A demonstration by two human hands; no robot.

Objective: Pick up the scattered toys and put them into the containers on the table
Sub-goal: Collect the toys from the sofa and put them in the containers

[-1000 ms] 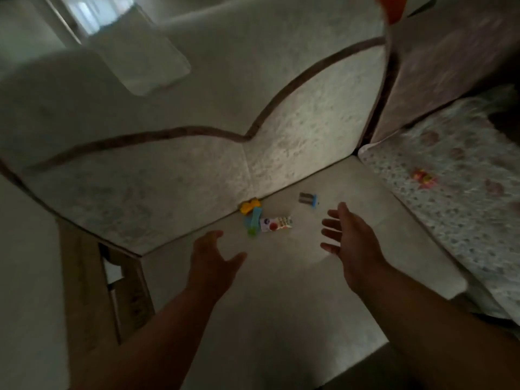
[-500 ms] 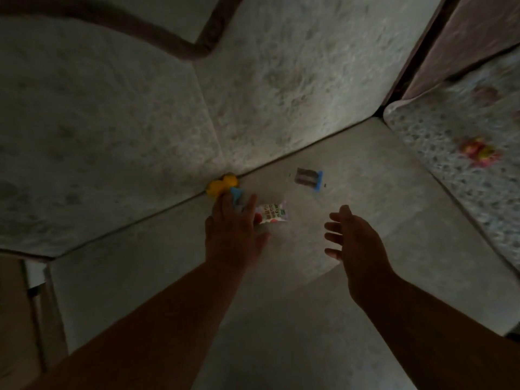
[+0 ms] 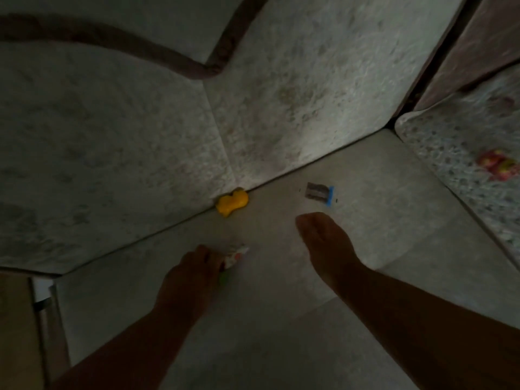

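Observation:
My left hand (image 3: 194, 277) is closed around a small white toy carton (image 3: 236, 254) with red print, and a bit of green shows under the fingers. A yellow toy (image 3: 232, 204) lies against the base of the sofa back. A grey and blue toy (image 3: 320, 192) rests on the seat further right. My right hand (image 3: 323, 237) hovers just below that toy with its fingers curled under and nothing visible in it. A red and yellow toy (image 3: 498, 164) lies on the patterned cover at the right edge.
The pale sofa seat (image 3: 253, 333) meets the upright cushioned back (image 3: 140, 122) with dark piping. A flowery cover (image 3: 450, 153) drapes the seat to the right. A wooden frame edge (image 3: 17, 319) shows at the lower left. The scene is dim.
My left hand has closed on the white carton and the blue-green toy and drawn them toward me, away from the yellow toy. My right hand has curled its fingers and moved closer to the grey toy.

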